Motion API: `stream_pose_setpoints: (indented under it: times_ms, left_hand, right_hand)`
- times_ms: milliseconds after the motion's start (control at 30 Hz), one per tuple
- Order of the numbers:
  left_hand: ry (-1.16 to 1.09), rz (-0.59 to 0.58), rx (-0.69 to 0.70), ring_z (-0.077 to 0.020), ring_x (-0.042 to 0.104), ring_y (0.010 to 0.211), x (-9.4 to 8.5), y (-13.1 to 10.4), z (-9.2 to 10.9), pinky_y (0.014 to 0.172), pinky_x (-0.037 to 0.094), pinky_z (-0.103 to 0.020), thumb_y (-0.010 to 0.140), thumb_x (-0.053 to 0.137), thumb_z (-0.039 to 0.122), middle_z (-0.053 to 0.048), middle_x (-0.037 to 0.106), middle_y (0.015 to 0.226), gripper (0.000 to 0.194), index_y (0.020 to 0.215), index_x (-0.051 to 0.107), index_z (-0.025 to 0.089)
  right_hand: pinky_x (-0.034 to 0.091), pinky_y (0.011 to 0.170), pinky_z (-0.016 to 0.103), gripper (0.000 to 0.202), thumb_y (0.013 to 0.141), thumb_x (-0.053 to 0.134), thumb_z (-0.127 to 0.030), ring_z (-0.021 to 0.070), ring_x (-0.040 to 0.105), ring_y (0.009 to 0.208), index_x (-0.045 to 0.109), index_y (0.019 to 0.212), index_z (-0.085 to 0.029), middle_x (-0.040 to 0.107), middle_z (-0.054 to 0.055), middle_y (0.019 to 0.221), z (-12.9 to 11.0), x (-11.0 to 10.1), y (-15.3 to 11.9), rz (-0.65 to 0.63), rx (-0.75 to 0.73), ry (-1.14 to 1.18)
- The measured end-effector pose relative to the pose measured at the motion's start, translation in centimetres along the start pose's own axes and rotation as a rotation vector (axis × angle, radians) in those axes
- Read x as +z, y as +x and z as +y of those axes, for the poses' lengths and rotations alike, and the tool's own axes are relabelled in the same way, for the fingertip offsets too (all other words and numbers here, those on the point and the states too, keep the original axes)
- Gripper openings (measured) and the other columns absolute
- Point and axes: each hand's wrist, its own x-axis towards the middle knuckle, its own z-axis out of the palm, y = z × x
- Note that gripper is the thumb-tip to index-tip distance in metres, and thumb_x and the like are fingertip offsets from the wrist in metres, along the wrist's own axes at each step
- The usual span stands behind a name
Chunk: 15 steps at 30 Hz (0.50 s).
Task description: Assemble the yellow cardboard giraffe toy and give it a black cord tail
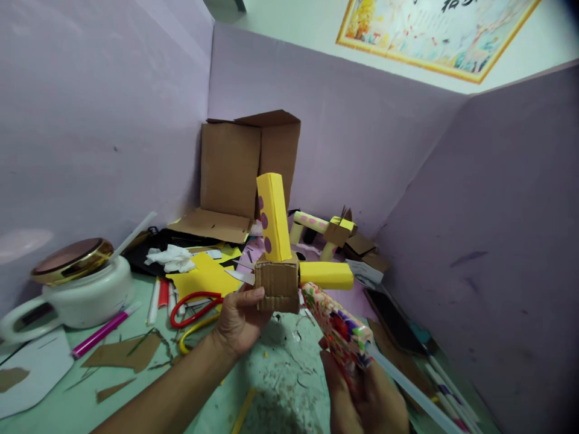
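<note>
Pinching a cardboard block (277, 289) over the table (260, 377), the left hand (242, 319) holds it beside a floral glue gun (337, 322) gripped by the right hand (364, 401). An upright yellow piece (277, 217) and a sideways yellow piece (328, 275) already project from the block; its front is bare.

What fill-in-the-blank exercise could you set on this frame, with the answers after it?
1. The left hand holds a small block made of ____.
2. The right hand holds a glue gun near a sideways tube coloured ____.
3. The spots on the upright tube are coloured ____.

Missing words: cardboard; yellow; purple.
</note>
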Motion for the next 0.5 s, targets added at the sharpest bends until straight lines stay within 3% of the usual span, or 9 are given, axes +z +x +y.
stream_pose_setpoints:
  times_ms: [233,500]
  left_hand:
    - [-0.01,-0.042,0.001,-0.0225,0.069,0.081,-0.15,0.02,0.05,0.084,0.051,-0.035,0.064,0.057,0.005,-0.005,0.075,0.085,0.068,0.13,0.049,0.016]
    - [-0.04,-0.009,-0.008,-0.0218,0.069,0.08,0.01,0.02,0.08,0.078,0.054,-0.032,0.063,0.057,0.004,-0.006,0.075,0.083,0.068,0.129,0.049,0.014]
  right_hand:
    - [0.051,0.046,0.027,0.044,0.079,0.057,-0.051,0.024,0.068,0.057,0.069,0.098,-0.013,0.073,0.011,0.072,-0.37,0.1,-0.33,0.008,0.044,-0.071]
    - [0.051,0.046,0.025,0.038,0.078,0.062,-0.045,0.0235,0.068,0.06,0.069,0.101,-0.015,0.072,0.008,0.068,0.16,0.23,-0.28,-0.034,0.054,0.087]
